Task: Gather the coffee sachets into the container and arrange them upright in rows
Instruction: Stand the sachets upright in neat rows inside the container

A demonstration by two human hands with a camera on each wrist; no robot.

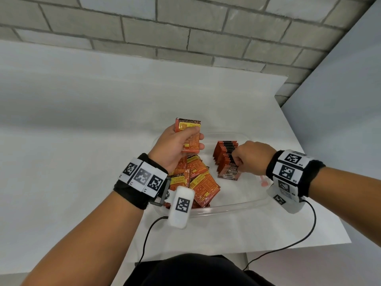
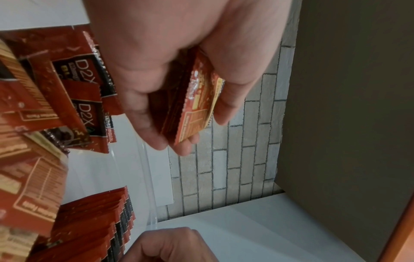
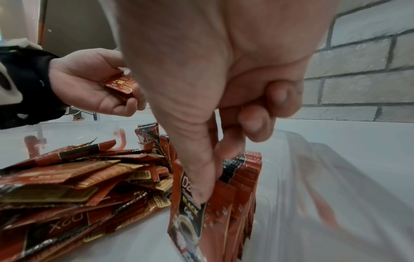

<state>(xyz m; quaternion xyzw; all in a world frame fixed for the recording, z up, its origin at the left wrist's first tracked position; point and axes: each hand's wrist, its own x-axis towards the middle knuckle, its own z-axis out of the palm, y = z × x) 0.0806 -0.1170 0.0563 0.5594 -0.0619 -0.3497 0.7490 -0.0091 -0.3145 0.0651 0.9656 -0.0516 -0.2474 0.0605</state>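
A clear plastic container [image 1: 233, 206] sits on the white table. Inside it a row of red coffee sachets [image 1: 225, 150] stands upright at the right, and a loose pile of sachets [image 1: 198, 180] lies at the left. My left hand [image 1: 181, 145] is raised above the pile and grips a small stack of sachets [image 1: 188, 133] between thumb and fingers; this held stack [image 2: 197, 106] shows edge-on in the left wrist view. My right hand [image 1: 245, 159] pinches the front sachet [image 3: 190, 221] of the standing row [image 3: 244, 177] with thumb and forefinger.
A brick wall [image 1: 185, 34] runs behind the table. The table's right edge [image 1: 317, 172] lies close to the container. Wrist camera cables [image 1: 309, 234] trail over the near table edge. A small red clip [image 1: 264, 183] sits on the container's right rim.
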